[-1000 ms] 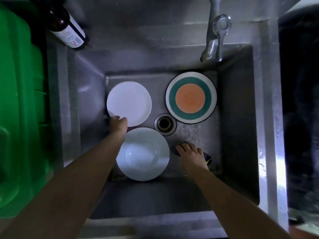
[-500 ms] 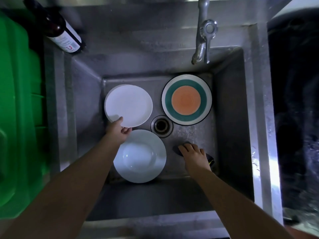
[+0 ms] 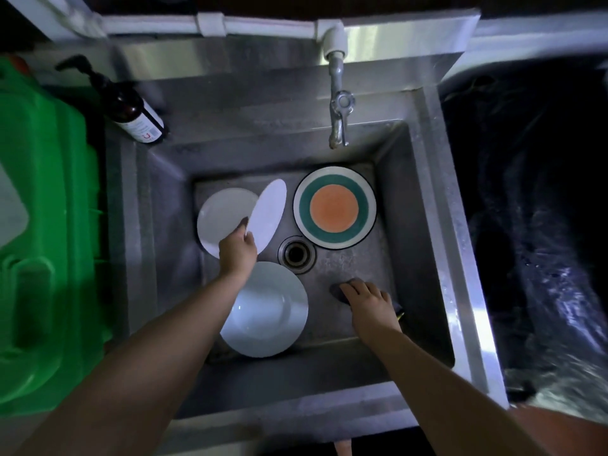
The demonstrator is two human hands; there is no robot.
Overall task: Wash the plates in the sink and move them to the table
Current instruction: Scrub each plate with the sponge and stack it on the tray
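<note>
We look down into a steel sink (image 3: 424, 205) under dim light. Our left hand (image 3: 237, 250) grips the near edge of a small white plate (image 3: 267, 214), thumb on its upper face, fingers curled under. That plate is tilted steeply, its far edge raised toward the back of the basin. Beneath and to its left a second white plate (image 3: 221, 216) lies flat on the sink floor; the tilted plate overlaps its right side. We cannot tell whether the two still touch at the near edge.

A white bowl-plate (image 3: 269, 311) sits flat at the front of the basin, partly covered by our left forearm. A plate with an orange centre and green ring (image 3: 334, 207) lies flat at the back right, just beside the drain (image 3: 296, 253).

Our right hand (image 3: 369, 304) rests palm down on a dark sponge (image 3: 339, 290) on the sink floor, fingers spread and bent over it; the sponge's ends show at the fingertips and behind the wrist. We cannot tell if the fingers actually clasp it.

The tap (image 3: 339, 113) hangs over the back wall, no water visible. A dark pump bottle (image 3: 131, 110) stands at the back left corner, next to a green plastic container (image 3: 42, 245).
</note>
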